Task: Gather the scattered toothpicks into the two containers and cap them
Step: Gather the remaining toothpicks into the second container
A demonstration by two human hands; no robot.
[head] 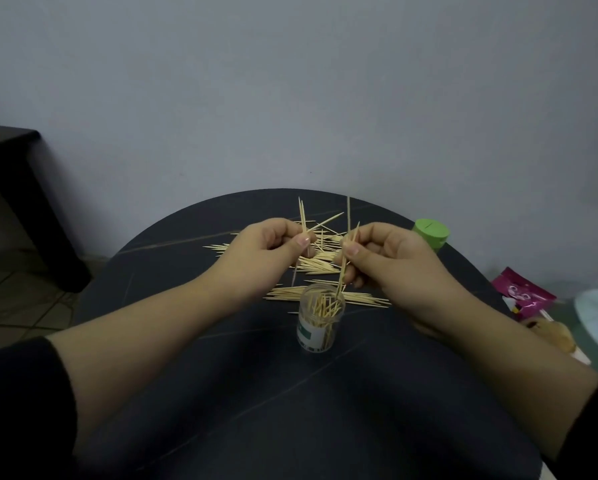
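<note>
A clear uncapped toothpick container (320, 323) with a white and green label stands on the dark round table (221, 393), partly filled with toothpicks. Loose toothpicks (316, 263) lie scattered behind it. My left hand (266, 244) pinches a few toothpicks upright above the pile. My right hand (384, 258) pinches a few more, their lower tips reaching into the container's mouth. A green-capped second container (431, 233) stands at the table's right edge, partly behind my right hand.
A pink packet (522, 294) and other small items lie past the table's right edge. A dark piece of furniture (20, 188) stands at the left by the wall. The wall rises right behind the table.
</note>
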